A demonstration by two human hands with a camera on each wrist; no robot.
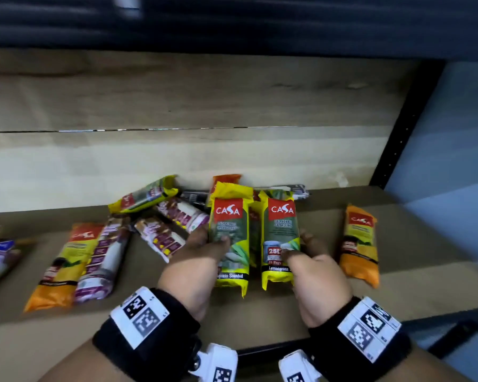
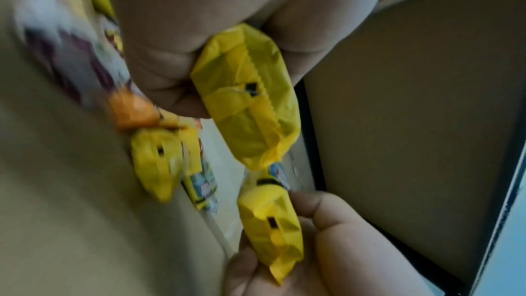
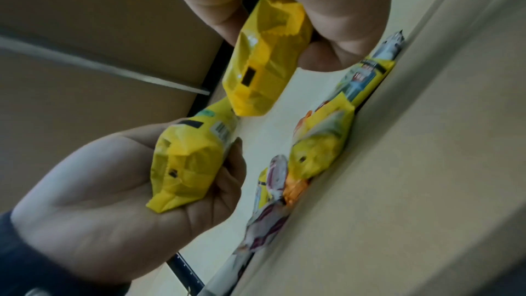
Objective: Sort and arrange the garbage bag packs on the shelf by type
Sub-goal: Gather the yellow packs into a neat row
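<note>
Two yellow-green lemongrass garbage bag packs are lifted above the brown shelf (image 1: 260, 321). My left hand (image 1: 204, 252) grips the left pack (image 1: 229, 238), whose yellow end (image 2: 247, 107) fills the left wrist view. My right hand (image 1: 307, 257) grips the right pack (image 1: 280, 238), seen end-on (image 3: 267, 57) from the right wrist. The two packs are held side by side, upright, labels facing me. Each wrist view also shows the other hand (image 2: 313, 244) (image 3: 142, 184) holding its pack.
An orange pack (image 1: 360, 244) lies at the right. On the left lie an orange pack (image 1: 64, 266), several purple-white packs (image 1: 105, 257) and a tilted yellow pack (image 1: 146, 197). More packs (image 1: 226, 180) sit behind the held ones against the wooden back wall (image 1: 177, 106). A black upright (image 1: 406, 125) bounds the right.
</note>
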